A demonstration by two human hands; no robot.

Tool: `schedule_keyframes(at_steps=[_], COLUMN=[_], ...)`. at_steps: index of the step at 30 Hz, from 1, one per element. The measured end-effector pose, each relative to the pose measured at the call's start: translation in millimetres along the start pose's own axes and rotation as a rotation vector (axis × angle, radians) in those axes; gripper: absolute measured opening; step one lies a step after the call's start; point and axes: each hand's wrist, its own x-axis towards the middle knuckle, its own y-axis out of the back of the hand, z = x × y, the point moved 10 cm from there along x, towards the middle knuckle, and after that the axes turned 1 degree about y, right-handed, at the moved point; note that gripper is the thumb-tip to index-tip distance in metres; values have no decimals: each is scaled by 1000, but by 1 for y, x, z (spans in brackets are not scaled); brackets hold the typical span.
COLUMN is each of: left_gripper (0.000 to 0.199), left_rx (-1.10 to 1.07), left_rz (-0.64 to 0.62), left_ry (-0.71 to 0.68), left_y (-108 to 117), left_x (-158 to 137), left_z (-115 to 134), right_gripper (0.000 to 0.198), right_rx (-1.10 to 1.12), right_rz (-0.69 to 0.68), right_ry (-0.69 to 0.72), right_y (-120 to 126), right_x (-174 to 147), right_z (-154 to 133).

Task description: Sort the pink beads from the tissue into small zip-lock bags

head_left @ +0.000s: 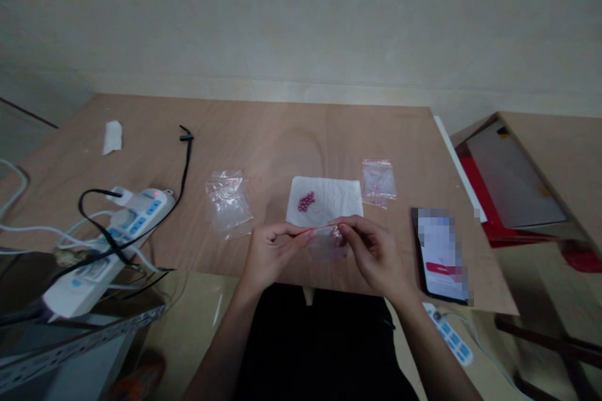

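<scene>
Between my two hands a small clear zip bag [324, 243] is stretched at its top edge. My left hand [273, 250] pinches one top corner with thumb and fingers. The other corner is gripped by my right hand [374, 250], and something pinkish shows near its fingertips, too small to name. Just beyond the hands lies a white tissue [336, 194] with a cluster of pink beads [306, 202] on it. A pile of clear zip bags [229, 203] rests to the left. To the right are zip bags [379, 179] with small pink pieces in them.
A smartphone [442, 257] lies at the table's right side. On the left, a white power strip [113, 250] carries tangled cables, with a black cord [189, 156] reaching across the wooden table [263, 131]. A crumpled white paper [112, 137] sits at the back left.
</scene>
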Motion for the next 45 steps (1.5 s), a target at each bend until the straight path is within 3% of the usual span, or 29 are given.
schedule_keyframes(at_steps=[4, 6, 11, 14, 16, 20, 25, 28, 31, 36, 38, 40, 45], left_gripper=[23, 28, 38, 56, 62, 39, 19, 16, 10, 2, 3, 4, 4], left_rx=[34, 87, 383, 646, 737, 796, 820, 743, 616, 470, 432, 397, 281], left_rz=[2, 74, 622, 784, 781, 777, 842, 722, 442, 89, 12, -52, -169], left_ry=[-9, 4, 86, 191, 252, 279, 51, -170, -320, -342, -324, -306, -193], left_y=[12, 29, 118, 151, 157, 156, 151, 138, 110, 61, 48, 38, 24], left_x=[-3, -4, -17, -19, -13, -3, -6, -7, -2, 6, 8, 10, 15], left_z=[-6, -13, -39, -50, -56, -61, -39, -13, 13, 39, 44, 46, 38], right_gripper=[18, 20, 25, 30, 41, 56, 44, 34, 24, 15, 12, 14, 10], right_rx=[104, 172, 73, -203, -435, -585, -551, -462, -403, -362, -366, -366, -283], right_rz=[18, 91, 385, 485, 493, 502, 419, 296, 145, -241, -405, -486, -417], right_ry=[-12, -11, 20, 27, 14, 26, 100, 179, 272, 432, 438, 397, 278], right_y=[2, 15, 85, 119, 128, 127, 100, 71, 37, -26, -44, -51, -38], right_x=[8, 14, 35, 51, 60, 59, 43, 40, 42, 43, 41, 41, 45], right_z=[-4, -7, 2, 20, 32, 46, 39, 14, -28, -88, -89, -81, -60])
